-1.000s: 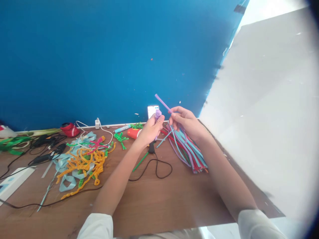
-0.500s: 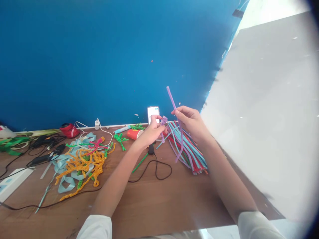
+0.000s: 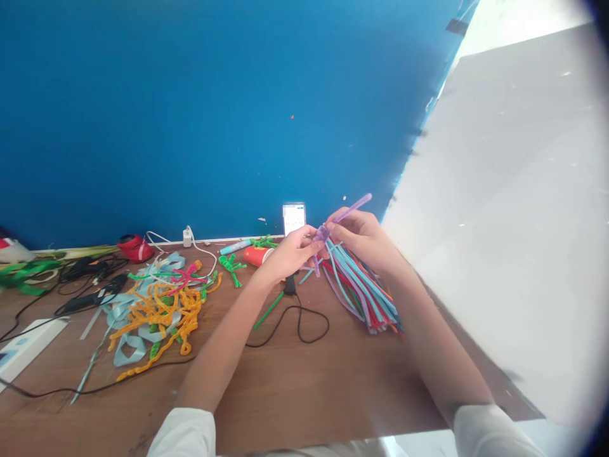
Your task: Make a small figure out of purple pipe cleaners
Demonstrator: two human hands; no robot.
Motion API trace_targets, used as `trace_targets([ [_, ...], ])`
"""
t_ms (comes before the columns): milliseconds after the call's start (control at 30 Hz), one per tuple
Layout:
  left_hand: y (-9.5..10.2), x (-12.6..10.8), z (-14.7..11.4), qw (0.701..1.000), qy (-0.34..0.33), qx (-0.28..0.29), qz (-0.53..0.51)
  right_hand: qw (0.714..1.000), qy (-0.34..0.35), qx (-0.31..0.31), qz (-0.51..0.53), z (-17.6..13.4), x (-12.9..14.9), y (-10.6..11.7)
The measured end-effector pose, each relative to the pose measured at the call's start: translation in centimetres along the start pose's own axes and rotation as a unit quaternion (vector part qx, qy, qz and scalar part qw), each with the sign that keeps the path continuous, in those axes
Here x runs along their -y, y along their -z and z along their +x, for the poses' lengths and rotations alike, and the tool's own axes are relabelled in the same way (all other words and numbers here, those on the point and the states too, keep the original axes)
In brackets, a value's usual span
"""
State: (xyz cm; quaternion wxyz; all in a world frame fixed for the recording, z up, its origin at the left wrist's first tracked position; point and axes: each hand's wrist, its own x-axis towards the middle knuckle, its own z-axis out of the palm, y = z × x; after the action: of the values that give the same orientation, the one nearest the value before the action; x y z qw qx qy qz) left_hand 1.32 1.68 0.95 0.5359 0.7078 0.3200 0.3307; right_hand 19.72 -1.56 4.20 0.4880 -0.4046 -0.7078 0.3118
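Between the fingertips of my left hand (image 3: pixel 299 251) is a purple pipe-cleaner figure (image 3: pixel 323 233), a twisted lump with a short stem pointing down. My right hand (image 3: pixel 359 233) pinches a long purple pipe cleaner (image 3: pixel 356 206), whose free end sticks up to the right. The two hands nearly meet, and the strip touches or lies very close to the lump; the exact contact is hidden by fingers. Below my right hand lies a bundle of loose pipe cleaners (image 3: pixel 364 289) in blue, red, purple and green.
A lit phone (image 3: pixel 294 217) leans against the blue wall behind my hands. Left of them lie a red can-like container (image 3: pixel 257 255), green pipe-cleaner figures (image 3: pixel 231 269) and a tangle of orange pipe cleaners (image 3: pixel 166 311) with blue ribbon. A black cable (image 3: pixel 301 341) loops across the table.
My right hand has brought the long pipe cleaner against or near the purple lump, and the strip has swung from upright to slanting right. My left hand has shifted slightly right.
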Motion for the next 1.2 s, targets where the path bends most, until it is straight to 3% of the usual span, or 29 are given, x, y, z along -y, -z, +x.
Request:
trace_targets([
  [233, 0.3, -0.2, -0.1, 1.000, -0.009, 0.008, 0.027, 0.986, -0.003, -0.072, -0.153, 0.6, -2.0, 1.4],
  [533, 0.3, 0.0, -0.3, 0.997, 0.003, 0.058, 0.057, 0.986, -0.023, -0.092, -0.138, 0.7, -1.9, 2.0],
  [733, -0.1, 0.0, -0.4, 0.995, -0.005, 0.064, 0.072, 0.997, 0.001, -0.080, -0.011, -0.2, 0.0, 1.2],
  [867, -0.3, 0.1, -0.1, 0.996, -0.020, 0.060, 0.062, 0.996, -0.005, -0.014, 0.088, -0.9, 1.3, 0.8],
  [1033, -0.2, -0.4, 0.0, 0.999, -0.048, 0.003, -0.014, 0.983, -0.012, 0.024, 0.183, -0.8, 1.1, 0.7],
  [1200, -0.2, -0.9, -0.4, 0.982, -0.109, 0.038, -0.149, 0.950, -0.073, 0.059, 0.296, 0.1, -0.1, 0.7],
])
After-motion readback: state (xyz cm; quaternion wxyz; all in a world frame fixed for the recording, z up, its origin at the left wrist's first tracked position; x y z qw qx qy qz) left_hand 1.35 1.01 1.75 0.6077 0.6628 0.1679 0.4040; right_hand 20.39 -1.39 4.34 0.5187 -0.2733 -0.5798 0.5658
